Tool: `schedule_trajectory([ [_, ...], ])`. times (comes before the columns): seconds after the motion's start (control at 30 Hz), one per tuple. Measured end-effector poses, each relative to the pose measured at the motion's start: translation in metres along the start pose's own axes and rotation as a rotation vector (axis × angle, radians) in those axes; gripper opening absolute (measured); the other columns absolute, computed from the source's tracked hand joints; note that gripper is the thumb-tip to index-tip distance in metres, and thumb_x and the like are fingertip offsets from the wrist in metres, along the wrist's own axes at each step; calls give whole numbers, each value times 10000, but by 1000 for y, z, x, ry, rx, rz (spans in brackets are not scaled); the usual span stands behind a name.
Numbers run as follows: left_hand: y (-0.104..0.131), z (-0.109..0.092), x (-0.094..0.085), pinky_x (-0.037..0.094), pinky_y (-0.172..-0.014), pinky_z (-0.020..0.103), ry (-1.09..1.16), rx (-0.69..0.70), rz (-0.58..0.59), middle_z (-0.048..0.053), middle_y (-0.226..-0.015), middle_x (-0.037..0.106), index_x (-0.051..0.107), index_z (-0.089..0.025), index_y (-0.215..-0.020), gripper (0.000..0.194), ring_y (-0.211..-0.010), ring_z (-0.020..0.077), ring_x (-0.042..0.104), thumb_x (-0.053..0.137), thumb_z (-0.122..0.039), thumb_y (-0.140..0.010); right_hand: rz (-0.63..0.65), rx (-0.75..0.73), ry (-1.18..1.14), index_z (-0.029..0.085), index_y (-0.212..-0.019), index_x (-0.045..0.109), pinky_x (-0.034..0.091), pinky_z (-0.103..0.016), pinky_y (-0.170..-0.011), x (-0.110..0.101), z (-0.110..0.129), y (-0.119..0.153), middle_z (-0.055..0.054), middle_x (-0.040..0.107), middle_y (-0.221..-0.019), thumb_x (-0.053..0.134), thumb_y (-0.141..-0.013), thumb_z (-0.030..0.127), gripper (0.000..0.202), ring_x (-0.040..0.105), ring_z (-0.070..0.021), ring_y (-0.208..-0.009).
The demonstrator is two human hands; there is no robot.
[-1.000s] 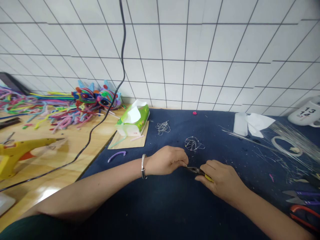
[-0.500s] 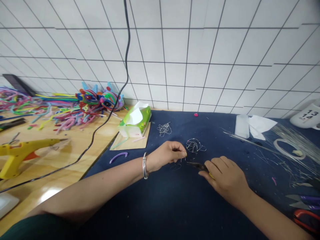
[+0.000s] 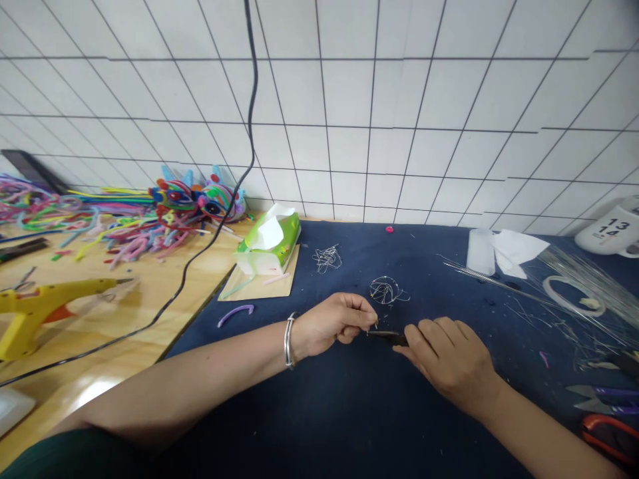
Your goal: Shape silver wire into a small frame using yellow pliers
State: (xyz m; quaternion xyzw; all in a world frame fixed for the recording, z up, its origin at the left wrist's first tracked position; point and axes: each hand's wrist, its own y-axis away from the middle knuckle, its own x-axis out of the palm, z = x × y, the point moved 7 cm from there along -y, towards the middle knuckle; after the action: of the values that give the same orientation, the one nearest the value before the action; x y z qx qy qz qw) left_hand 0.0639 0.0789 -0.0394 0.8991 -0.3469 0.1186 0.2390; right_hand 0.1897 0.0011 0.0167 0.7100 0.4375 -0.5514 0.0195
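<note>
My left hand [image 3: 342, 321] pinches a short piece of thin wire [image 3: 376, 326] between thumb and forefinger; most of it is hidden by the fingers. In my right hand [image 3: 446, 356] is a pair of pliers [image 3: 387, 334], held by its handles, which the palm covers. The dark jaws point left and reach the wire just below my left fingertips. Whether they touch the wire I cannot tell. Just beyond the hands lies a loose ring of tangled wire [image 3: 387, 291], and farther back to the left is a small heap of wire pieces [image 3: 327, 259].
A tissue pack [image 3: 259, 249] sits left on a card. Yellow glue gun [image 3: 60, 296], pipe cleaners [image 3: 144, 236] and a black cable [image 3: 200, 249] occupy the wooden side. To the right are straight wires [image 3: 594, 279], a mug [image 3: 612, 228], purple-handled snips [image 3: 606, 399] and a red handle [image 3: 599, 432].
The pliers have come left and slightly down to the wire. My left hand has dropped a little toward me, still pinching the wire.
</note>
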Motion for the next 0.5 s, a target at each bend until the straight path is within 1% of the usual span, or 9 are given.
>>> schedule_trajectory([
  [0.33,1,0,1,127,-399,196,-39,-6,-1,-46,-545,470,552,-113,-720,133,-388,9,266,646,-203,-692,-4,-8,-14,187,-927,571,276,-319,-596,0,1,0,-18,516,-694,521,-824,379,223,410,-149,-645],
  [0.43,2,-1,2,129,-399,197,-67,11,5,-52,-535,458,550,-113,-718,123,-391,12,259,635,-200,-703,3,-4,-34,183,-916,571,274,-312,-589,-1,2,-1,-13,500,-676,521,-826,368,212,403,-145,-636],
  [0.5,2,-3,2,138,-399,193,-109,45,-12,-54,-537,452,552,-113,-721,122,-398,15,263,628,-207,-713,16,4,-61,177,-909,571,279,-305,-590,-1,2,-1,-12,493,-670,519,-828,359,206,404,-145,-639],
])
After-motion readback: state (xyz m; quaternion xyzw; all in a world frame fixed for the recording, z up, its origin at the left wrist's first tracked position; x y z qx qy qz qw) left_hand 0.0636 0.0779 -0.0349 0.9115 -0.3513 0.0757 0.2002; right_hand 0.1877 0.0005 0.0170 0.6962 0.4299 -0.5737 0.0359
